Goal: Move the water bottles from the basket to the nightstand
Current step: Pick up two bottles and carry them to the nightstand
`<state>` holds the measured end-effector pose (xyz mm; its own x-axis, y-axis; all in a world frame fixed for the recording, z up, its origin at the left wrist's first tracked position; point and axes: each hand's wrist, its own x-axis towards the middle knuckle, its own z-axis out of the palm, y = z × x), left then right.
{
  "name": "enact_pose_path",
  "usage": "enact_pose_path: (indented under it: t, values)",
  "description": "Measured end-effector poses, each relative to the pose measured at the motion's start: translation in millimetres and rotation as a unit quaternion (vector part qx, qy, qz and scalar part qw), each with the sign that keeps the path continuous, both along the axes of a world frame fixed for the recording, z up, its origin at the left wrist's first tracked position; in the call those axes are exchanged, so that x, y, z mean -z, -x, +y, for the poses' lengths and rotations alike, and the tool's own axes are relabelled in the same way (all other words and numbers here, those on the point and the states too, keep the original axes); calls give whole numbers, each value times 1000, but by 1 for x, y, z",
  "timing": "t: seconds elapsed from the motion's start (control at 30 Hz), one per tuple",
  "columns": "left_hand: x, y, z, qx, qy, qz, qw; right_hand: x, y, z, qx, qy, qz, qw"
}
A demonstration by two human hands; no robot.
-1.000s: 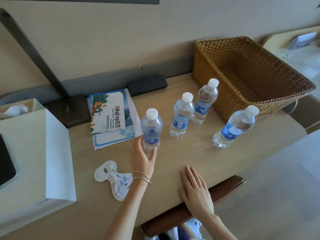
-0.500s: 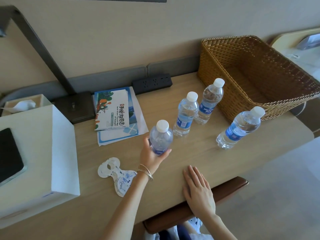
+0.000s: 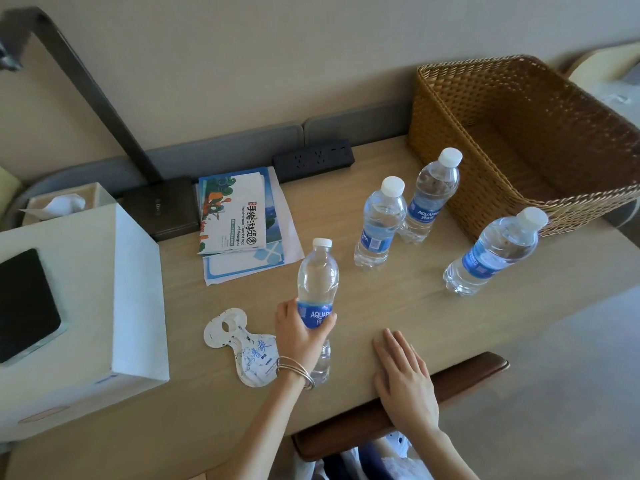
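My left hand (image 3: 299, 336) grips a clear water bottle (image 3: 317, 282) with a blue label and white cap around its middle, raised above the wooden nightstand top (image 3: 398, 303). Three more bottles stand upright on the wood: one (image 3: 380, 224) in the middle, one (image 3: 433, 195) just behind it beside the basket, and one (image 3: 493, 252) at the right. The woven wicker basket (image 3: 450, 98) sits at the back right, and no bottle shows inside it. My right hand (image 3: 405, 382) rests flat, fingers straight, on the front edge of the top.
A white box (image 3: 86, 292) with a dark screen fills the left side. Brochures (image 3: 239, 216) lie behind the held bottle, a black power strip (image 3: 313, 159) at the wall, a lamp base (image 3: 161, 207) and a tissue box (image 3: 59, 204) at the back left. A white tag (image 3: 242, 344) lies by my left wrist. A brown chair back (image 3: 398, 407) is below the front edge.
My left hand has closed round the nearest bottle, lifted it off the wood and drawn it toward me. My right hand stays flat on the edge.
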<state>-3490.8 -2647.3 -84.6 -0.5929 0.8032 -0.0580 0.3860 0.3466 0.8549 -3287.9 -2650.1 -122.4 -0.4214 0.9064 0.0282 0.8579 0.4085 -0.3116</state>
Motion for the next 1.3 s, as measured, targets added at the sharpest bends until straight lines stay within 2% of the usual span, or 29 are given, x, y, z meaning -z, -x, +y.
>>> enact_pose_path:
  t: [0.2, 0.4, 0.5, 0.57, 0.73, 0.9, 1.0, 1.13, 1.23, 1.3]
  values:
    - [5, 7, 14, 36, 99, 106, 989, 3, -1, 0, -8, -1, 21, 1000]
    - [8, 20, 10, 59, -54, 160, 984, 2, -2, 2, -12, 17, 35, 999]
    - [7, 21, 6, 77, -58, 200, 975, -4, 1, 8, -1, 26, 96, 995]
    - [3, 17, 5, 91, -35, 202, 974, -13, 6, 22, 4, 32, 140, 990]
    - [11, -4, 0, 195, 47, 187, 962, -38, 37, 77, 10, -17, 194, 981]
    - [9, -21, 7, 224, 56, 190, 954, -47, 67, 124, 11, -88, 255, 963]
    - [6, -23, 10, 225, 72, 236, 943, -42, 85, 149, 18, -130, 275, 952]
    - [10, -18, 7, 248, 53, 226, 941, -46, 105, 181, 43, -121, 320, 939]
    - [9, -11, 4, 280, 65, 220, 932, -50, 111, 201, 35, -89, 291, 952]
    - [5, -7, 1, 289, 69, 220, 929, -49, 110, 207, -6, -78, 209, 975]
